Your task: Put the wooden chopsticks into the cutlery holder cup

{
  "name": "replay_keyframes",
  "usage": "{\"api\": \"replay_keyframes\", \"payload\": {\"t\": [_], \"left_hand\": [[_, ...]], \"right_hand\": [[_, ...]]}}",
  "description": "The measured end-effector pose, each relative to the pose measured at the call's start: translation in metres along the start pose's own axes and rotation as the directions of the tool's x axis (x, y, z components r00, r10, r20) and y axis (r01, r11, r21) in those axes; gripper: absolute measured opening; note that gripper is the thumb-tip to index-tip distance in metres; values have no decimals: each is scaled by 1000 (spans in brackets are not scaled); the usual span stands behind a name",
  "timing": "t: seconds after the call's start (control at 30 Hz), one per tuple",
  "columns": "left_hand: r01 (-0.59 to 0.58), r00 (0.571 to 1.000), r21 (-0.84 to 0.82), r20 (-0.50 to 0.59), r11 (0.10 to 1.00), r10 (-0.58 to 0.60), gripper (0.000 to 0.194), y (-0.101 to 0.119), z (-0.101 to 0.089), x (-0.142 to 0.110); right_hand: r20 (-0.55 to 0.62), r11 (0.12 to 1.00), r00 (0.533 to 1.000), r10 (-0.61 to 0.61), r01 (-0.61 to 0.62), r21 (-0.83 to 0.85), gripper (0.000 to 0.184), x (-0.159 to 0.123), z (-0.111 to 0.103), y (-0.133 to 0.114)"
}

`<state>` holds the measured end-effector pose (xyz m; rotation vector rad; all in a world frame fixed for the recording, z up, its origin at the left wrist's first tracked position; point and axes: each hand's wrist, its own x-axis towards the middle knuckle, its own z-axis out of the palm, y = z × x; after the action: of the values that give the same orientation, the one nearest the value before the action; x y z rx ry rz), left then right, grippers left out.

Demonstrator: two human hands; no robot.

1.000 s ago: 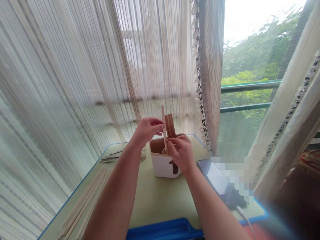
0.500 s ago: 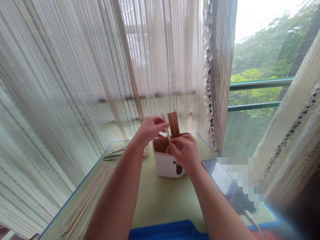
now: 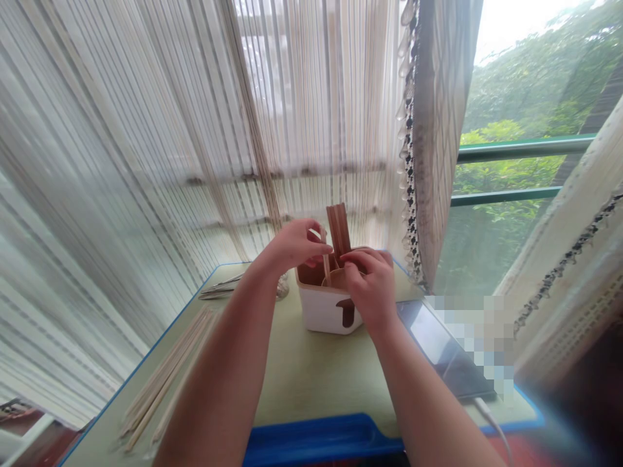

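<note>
A white box (image 3: 325, 310) with a brown inside stands on the green table (image 3: 311, 376), with several brown wooden sticks (image 3: 338, 228) upright in it. My left hand (image 3: 292, 245) pinches a pale thin stick (image 3: 325, 258) whose lower end is down inside the box. My right hand (image 3: 372, 285) rests curled over the box's right rim, its fingertips touching the sticks; whether it grips one is hidden.
Several long pale sticks (image 3: 163, 379) lie along the table's left edge. Metal utensils (image 3: 221, 289) lie at the back left. A dark phone (image 3: 445, 350) with a cable lies at the right. A blue tray (image 3: 316, 441) sits at the front edge. Curtains hang close behind.
The pale stick in my left hand has gone down into the box. My right hand has shifted onto the box's right rim. The view has swung slightly.
</note>
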<state>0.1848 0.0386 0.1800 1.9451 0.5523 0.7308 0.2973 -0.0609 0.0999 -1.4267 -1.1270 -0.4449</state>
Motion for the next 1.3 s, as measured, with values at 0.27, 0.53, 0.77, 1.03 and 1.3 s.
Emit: {"api": "replay_keyframes", "payload": {"t": [0.27, 0.53, 0.77, 1.03, 1.3], "left_hand": [[48, 998, 128, 38, 991, -53, 36, -3, 0, 1], [54, 985, 364, 135, 930, -110, 26, 5, 2, -4], [20, 987, 348, 141, 937, -73, 28, 7, 4, -5], [-29, 978, 439, 197, 898, -65, 23, 6, 6, -6], [56, 987, 348, 120, 936, -103, 40, 7, -4, -5]], "right_hand": [[-55, 996, 995, 79, -76, 54, 17, -1, 2, -1], [-122, 993, 986, 113, -108, 51, 14, 0, -1, -4], [-153, 988, 976, 154, -151, 31, 14, -1, 1, -4], [-145, 995, 984, 104, -102, 24, 13, 0, 1, -4], [-118, 999, 992, 49, -47, 21, 15, -2, 2, -5]]}}
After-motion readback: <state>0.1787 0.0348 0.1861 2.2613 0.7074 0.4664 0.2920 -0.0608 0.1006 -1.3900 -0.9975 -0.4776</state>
